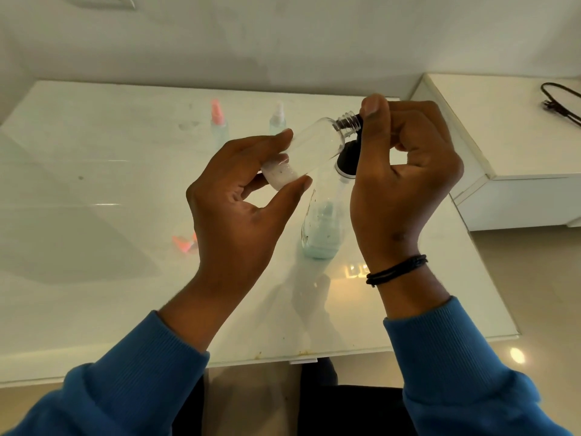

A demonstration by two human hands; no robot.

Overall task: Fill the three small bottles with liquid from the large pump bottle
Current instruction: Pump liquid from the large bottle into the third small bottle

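Small clear bottle [309, 146] — uncapped, threaded neck bare, with a little whitish liquid pooled at its base — is tilted in the air between my hands, neck up toward the right and base down toward the left. My left hand [242, 196] grips the base end, thumb beneath and fingertips [284, 135] on top, closed around the part where the liquid sits. My right hand [405, 177] is curled shut around the black pump head [347, 158] of the large pump bottle [323, 228], thumb raised right beside the small bottle's open neck; the spout itself is hidden by my fingers, so I cannot tell whether it touches the mouth.

The large bottle stands upright on the table [125, 184], directly below the tilted bottle and near the right edge. It is clear, with pale blue-green liquid filling only its lower part.

Two more small bottles stand well apart from my hands toward the far edge — one with a pink spray top [218, 121], one with a white spray top [278, 119] — both showing a pale bluish tint inside. A pink cap piece [185, 242] lies on the table just left of my left wrist. My sleeves [151, 372] are blue, and a black cord bracelet [396, 270] circles my right wrist.
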